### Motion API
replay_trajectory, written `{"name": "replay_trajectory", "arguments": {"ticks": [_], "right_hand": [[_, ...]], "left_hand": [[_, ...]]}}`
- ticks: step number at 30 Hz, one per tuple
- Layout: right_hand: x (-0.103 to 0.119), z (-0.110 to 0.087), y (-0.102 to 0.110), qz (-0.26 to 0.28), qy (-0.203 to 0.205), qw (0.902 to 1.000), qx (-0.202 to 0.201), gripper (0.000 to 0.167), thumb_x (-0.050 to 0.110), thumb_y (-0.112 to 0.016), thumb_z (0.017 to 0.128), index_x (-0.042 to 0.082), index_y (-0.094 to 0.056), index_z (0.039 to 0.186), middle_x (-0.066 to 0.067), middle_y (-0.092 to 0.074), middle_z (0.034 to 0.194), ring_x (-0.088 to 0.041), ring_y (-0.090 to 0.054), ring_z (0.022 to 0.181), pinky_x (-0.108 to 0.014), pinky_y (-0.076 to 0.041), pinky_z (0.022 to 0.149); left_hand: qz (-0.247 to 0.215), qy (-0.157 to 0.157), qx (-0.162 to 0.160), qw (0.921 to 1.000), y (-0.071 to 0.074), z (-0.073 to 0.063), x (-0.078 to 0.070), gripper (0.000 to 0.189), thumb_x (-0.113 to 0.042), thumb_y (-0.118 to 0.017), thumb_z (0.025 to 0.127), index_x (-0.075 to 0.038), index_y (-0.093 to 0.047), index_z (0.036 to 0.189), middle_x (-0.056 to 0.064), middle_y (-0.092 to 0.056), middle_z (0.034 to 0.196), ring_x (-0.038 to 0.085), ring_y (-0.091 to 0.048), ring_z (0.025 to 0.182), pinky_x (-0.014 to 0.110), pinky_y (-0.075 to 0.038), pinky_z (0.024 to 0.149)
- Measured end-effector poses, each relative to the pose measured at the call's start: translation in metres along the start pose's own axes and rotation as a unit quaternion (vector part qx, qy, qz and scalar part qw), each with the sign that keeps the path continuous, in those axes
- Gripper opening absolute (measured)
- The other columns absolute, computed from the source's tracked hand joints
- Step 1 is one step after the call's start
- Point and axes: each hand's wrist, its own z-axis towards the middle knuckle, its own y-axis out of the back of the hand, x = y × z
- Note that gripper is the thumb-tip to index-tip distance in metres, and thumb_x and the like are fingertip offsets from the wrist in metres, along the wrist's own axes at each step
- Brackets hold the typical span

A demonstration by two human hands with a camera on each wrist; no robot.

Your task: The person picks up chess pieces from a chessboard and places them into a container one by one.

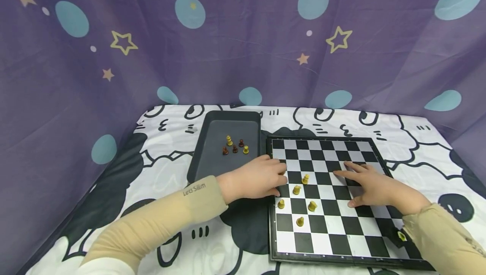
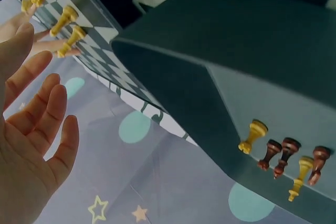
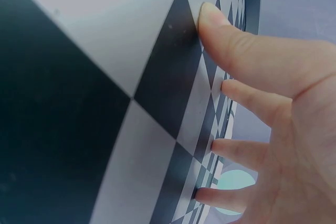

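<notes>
Left hand [image 1: 262,177]: over chessboard [image 1: 322,258]'s left edge, fingers loosely bent, apart | Right hand [image 1: 373,185]: fingers spread, over right half | yellow pieces [image 1: 312,206]: mostly left-side squares; open squares toward right hand | tray [image 1: 203,150]: beside left edge

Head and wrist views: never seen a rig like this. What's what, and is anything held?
There's no machine: a person works with bare hands. The wide picture comes from a head-worn camera looking forward and down; each close-up comes from a camera on one wrist. On a white cloth with black cartoon print sit a dark grey rectangular tray and, to its right, a flat square black-and-white chessboard. Small yellow chess pieces stand on the board; the tray holds two yellow pieces and three reddish-brown pieces. The left hand is at the board's left edge, fingers relaxed; the right hand spreads its fingers over the board. Neither visibly holds anything.
</notes>
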Motion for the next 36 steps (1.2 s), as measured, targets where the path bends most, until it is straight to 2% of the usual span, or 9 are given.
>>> {"name": "replay_trajectory", "arguments": {"ticks": [14, 20, 26, 36], "right_hand": [[0.001, -0.001, 0.000, -0.002, 0.001, 1.0000, 0.000, 0.088, 0.043, -0.083, 0.060, 0.017, -0.050, 0.137, -0.033, -0.030, 0.145, -0.069, -0.025, 0.121, -0.075, -0.027, 0.092], [0.001, -0.001, 0.000, -0.001, -0.002, 1.0000, -0.001, 0.087, 0.043, -0.083, 0.061, 0.018, -0.050, 0.137, -0.032, -0.030, 0.145, -0.069, -0.026, 0.120, -0.074, -0.029, 0.090], [0.001, -0.001, 0.001, 0.000, -0.001, 1.0000, 0.000, 0.088, 0.043, -0.082, 0.061, 0.018, -0.049, 0.138, -0.032, -0.029, 0.145, -0.070, -0.025, 0.121, -0.075, -0.028, 0.091], [-0.001, 0.001, 0.000, -0.002, 0.005, 1.0000, -0.003, 0.089, 0.044, -0.082, 0.060, 0.017, -0.049, 0.138, -0.033, -0.029, 0.145, -0.069, -0.025, 0.121, -0.075, -0.026, 0.093]], "left_hand": [[0.000, -0.022, 0.022, 0.9995, -0.009, 0.001, -0.010, 0.025, -0.045, -0.065, 0.085, -0.028, -0.070, 0.103, -0.008, -0.058, 0.102, 0.008, -0.054, 0.088, 0.025, -0.040, 0.073], [-0.010, -0.036, 0.031, 0.9988, -0.011, 0.002, -0.013, 0.023, -0.043, -0.065, 0.085, -0.028, -0.071, 0.102, -0.008, -0.059, 0.102, 0.008, -0.055, 0.092, 0.026, -0.043, 0.078], [-0.013, -0.047, 0.038, 0.9981, -0.015, 0.004, -0.015, 0.018, -0.040, -0.066, 0.086, -0.030, -0.072, 0.099, -0.009, -0.059, 0.101, 0.006, -0.055, 0.091, 0.024, -0.043, 0.075], [-0.030, -0.055, 0.049, 0.9968, -0.017, 0.007, -0.016, 0.015, -0.035, -0.066, 0.087, -0.029, -0.072, 0.100, -0.008, -0.059, 0.100, 0.006, -0.055, 0.093, 0.026, -0.044, 0.080]]}}
